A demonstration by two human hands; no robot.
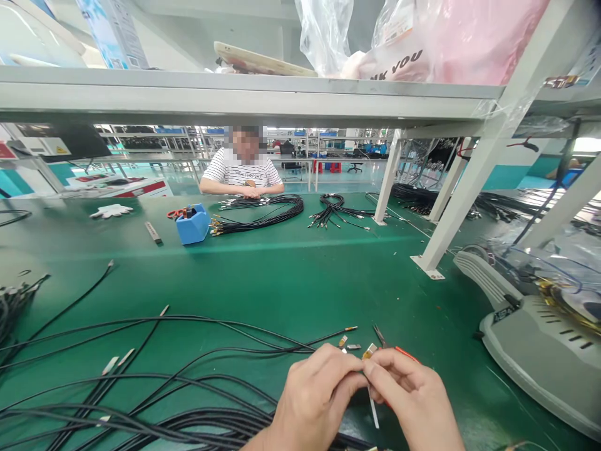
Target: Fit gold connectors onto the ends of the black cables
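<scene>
My left hand and my right hand meet low in the head view, thumbs and fingertips pinched together. A small gold-and-silver cable connector sticks up between the fingertips; the part inside the pinch is hidden. Below them hangs a thin white strip. Just beyond the fingers lie a black cable's gold tip, another small connector and a little grey piece. Red-handled pliers lie partly behind my right hand.
Black cables cover the green table at lower left. A grey machine stands at right. Farther off are a blue tool holder, cable bundles, a glove and a seated person. A shelf crosses above.
</scene>
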